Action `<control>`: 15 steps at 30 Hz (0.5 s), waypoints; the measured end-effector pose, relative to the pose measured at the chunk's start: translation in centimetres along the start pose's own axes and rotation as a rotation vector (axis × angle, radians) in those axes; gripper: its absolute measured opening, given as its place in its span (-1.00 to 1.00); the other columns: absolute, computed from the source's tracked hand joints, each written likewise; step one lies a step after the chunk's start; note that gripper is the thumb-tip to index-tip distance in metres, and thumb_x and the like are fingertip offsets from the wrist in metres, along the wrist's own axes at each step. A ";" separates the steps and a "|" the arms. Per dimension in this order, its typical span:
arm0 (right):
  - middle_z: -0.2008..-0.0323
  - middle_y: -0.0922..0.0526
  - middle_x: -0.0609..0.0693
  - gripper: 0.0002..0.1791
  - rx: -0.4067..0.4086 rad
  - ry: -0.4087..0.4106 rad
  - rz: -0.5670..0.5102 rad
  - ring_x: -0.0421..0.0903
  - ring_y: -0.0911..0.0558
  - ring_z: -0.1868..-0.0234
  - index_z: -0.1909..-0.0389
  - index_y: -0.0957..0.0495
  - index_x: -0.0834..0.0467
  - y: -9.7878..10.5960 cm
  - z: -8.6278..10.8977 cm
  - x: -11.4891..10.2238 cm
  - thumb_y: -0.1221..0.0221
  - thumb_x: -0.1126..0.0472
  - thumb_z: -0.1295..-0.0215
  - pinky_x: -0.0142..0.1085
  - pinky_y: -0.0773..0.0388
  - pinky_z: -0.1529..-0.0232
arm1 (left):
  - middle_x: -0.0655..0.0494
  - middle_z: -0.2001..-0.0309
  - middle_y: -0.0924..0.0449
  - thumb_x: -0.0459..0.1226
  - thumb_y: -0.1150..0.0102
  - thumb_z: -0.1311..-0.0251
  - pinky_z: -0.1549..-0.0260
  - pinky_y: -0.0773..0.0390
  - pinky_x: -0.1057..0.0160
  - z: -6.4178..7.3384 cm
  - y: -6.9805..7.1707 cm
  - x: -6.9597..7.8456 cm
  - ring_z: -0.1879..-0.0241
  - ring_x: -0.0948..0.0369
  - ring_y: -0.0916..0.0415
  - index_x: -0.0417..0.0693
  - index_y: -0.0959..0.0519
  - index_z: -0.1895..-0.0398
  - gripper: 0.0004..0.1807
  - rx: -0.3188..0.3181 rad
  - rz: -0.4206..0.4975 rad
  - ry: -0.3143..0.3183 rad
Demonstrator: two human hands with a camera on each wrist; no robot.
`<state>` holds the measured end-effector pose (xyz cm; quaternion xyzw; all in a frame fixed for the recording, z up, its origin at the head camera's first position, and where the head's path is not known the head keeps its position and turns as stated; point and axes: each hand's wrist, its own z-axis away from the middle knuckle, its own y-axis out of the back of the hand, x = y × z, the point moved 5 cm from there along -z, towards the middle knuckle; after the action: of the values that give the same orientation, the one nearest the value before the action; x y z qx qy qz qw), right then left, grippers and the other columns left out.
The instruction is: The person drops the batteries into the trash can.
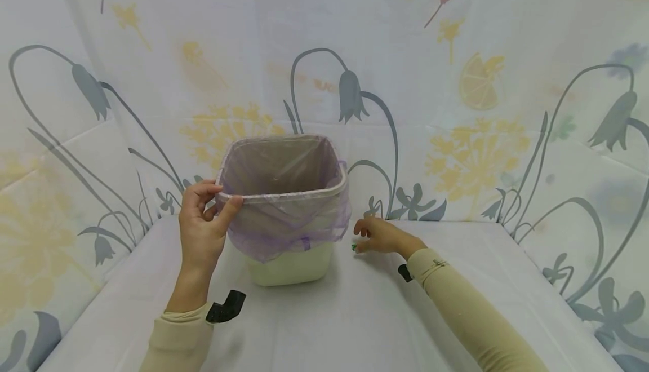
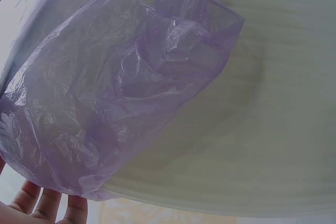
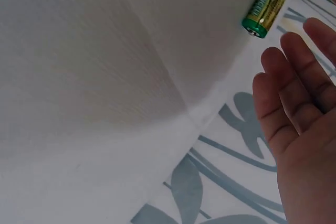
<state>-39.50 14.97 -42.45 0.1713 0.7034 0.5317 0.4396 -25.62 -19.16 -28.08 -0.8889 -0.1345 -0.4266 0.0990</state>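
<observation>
A pale trash bin (image 1: 291,270), lined with a translucent purple bag (image 1: 284,228) folded over its rim, stands upright on the white surface. My left hand (image 1: 203,228) grips the bin's rim at the front left corner, thumb on the front side; in the left wrist view the fingers (image 2: 50,203) show beside the bag. To the right of the bin, my right hand (image 1: 380,237) is low over the surface, fingers loosely bent and apart. A green and gold battery (image 3: 269,3) lies by its fingertips, ungripped; only a small green bit shows in the head view.
A white cloth (image 1: 375,315) covers the surface. Behind and at both sides rises a floral-printed sheet (image 1: 405,152). Black straps or mounts (image 1: 226,306) show at both wrists.
</observation>
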 end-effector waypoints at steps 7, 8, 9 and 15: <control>0.39 -0.52 -0.07 -0.68 -0.047 0.021 -0.008 -0.16 -0.48 0.33 0.24 -0.54 0.09 -1.0 0.0 0.2 -0.42 0.11 -0.02 -0.26 -0.45 0.24 | 0.06 -0.06 -0.35 -0.48 -0.32 -0.08 0.04 -0.44 0.43 0.0 0.0 0.1 -0.04 0.13 -0.42 -0.39 -0.36 0.04 -0.58 0.004 -0.006 -0.010; 0.40 -0.51 -0.08 -0.69 -0.058 0.017 -0.011 -0.17 -0.47 0.34 0.25 -0.54 0.08 -1.2 0.0 0.2 -0.42 0.12 -0.03 -0.27 -0.44 0.25 | 0.05 -0.06 -0.36 -0.48 -0.31 -0.08 0.04 -0.44 0.43 0.0 0.0 0.1 -0.04 0.13 -0.42 -0.39 -0.36 0.04 -0.58 0.004 -0.006 -0.011; 0.41 -0.51 -0.09 -0.70 -0.067 0.011 -0.015 -0.17 -0.47 0.35 0.25 -0.54 0.07 -1.3 0.0 0.3 -0.41 0.12 -0.04 -0.27 -0.44 0.26 | 0.05 -0.06 -0.36 -0.49 -0.31 -0.08 0.04 -0.44 0.43 0.0 0.0 0.1 -0.04 0.12 -0.42 -0.40 -0.36 0.04 -0.58 0.005 -0.005 -0.012; 0.42 -0.51 -0.11 -0.77 -0.120 -0.054 -0.032 -0.18 -0.48 0.38 0.25 -0.54 0.02 -1.9 0.0 0.1 -0.38 0.15 -0.10 -0.28 -0.46 0.31 | 0.04 -0.05 -0.36 -0.51 -0.30 -0.07 0.04 -0.45 0.42 0.0 -0.1 0.1 -0.04 0.10 -0.41 -0.42 -0.35 0.05 -0.59 0.004 0.007 -0.016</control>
<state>-39.19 14.34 -44.17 0.1475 0.6607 0.5609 0.4766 -25.57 -19.08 -27.94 -0.8924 -0.1332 -0.4190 0.1013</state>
